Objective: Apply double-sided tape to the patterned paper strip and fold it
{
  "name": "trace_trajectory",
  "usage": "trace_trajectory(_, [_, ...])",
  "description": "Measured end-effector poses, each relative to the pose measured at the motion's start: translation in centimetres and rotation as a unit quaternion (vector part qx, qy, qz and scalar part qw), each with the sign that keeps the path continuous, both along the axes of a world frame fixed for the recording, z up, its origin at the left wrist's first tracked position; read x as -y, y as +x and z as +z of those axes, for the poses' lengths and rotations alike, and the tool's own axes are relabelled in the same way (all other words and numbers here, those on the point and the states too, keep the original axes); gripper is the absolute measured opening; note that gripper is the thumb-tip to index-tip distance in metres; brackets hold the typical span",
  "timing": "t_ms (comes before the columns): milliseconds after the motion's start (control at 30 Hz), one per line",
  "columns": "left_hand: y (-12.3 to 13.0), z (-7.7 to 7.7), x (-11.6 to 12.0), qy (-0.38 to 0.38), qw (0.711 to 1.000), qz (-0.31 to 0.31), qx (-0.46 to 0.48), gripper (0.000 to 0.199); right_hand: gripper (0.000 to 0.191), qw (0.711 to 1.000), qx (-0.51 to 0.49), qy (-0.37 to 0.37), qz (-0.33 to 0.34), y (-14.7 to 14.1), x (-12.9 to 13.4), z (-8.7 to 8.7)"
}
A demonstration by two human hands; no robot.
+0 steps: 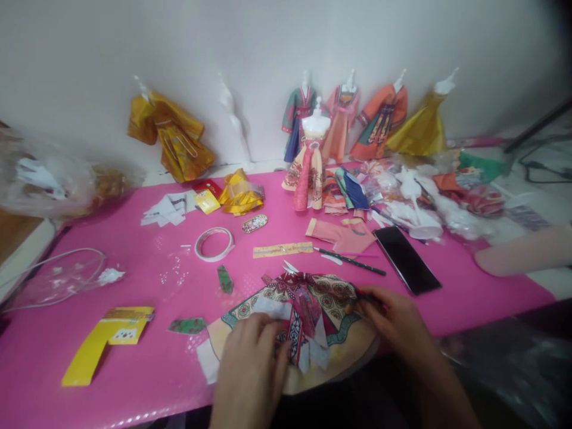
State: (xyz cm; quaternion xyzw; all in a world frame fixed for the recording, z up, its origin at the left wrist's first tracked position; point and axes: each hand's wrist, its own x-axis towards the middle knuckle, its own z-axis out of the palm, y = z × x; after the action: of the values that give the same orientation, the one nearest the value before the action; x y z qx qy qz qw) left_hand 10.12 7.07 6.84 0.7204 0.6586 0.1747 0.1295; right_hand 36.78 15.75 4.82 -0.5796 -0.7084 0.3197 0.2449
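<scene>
A small patterned doll skirt (348, 336), cream with dark red, teal and blue bands, is spread out at the table's front edge. My left hand (252, 351) is closed on its left part with bent fingers, beside a white strip (272, 308) lying on the cloth. At the right side of the skirt, my right hand (393, 316) pinches its upper edge between thumb and fingers. Pale paper pieces (318, 353) lie over the skirt's middle. The pointed tips of a metal tool (290, 267) show just behind the waist; the rest of it is hidden.
Behind the skirt lie a dark pencil (353, 261), a phone (407, 259), a tape roll (214, 244) and a pink cloth piece (342, 235). Dressed doll forms (308, 161) stand along the wall. Yellow paper (107, 339) and green scraps (187, 326) lie left on the pink table (147, 363).
</scene>
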Motion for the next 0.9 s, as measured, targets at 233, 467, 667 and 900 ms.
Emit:
trace_trajectory(233, [6.3,-1.6,-2.9,-0.063,0.998,-0.013,-0.016,0.015,0.027,1.0,0.002,0.016,-0.01,-0.1,0.5,0.1])
trace_trajectory(467, [4.4,-2.1,-2.3,-0.052,0.993,0.006,0.109,0.014,0.028,1.0,0.006,0.01,-0.025,0.2,0.5,-0.6])
trace_trajectory(667, [-0.8,0.2,-2.0,-0.008,0.968,0.104,0.227,0.022,0.026,1.0,0.019,0.015,-0.011,0.9,0.5,-1.4])
trace_trajectory(900, [-4.2,0.2,-4.4,0.039,0.963,0.181,0.196,0.017,0.03,0.999,0.041,0.007,-0.008,0.9,0.6,-1.7])
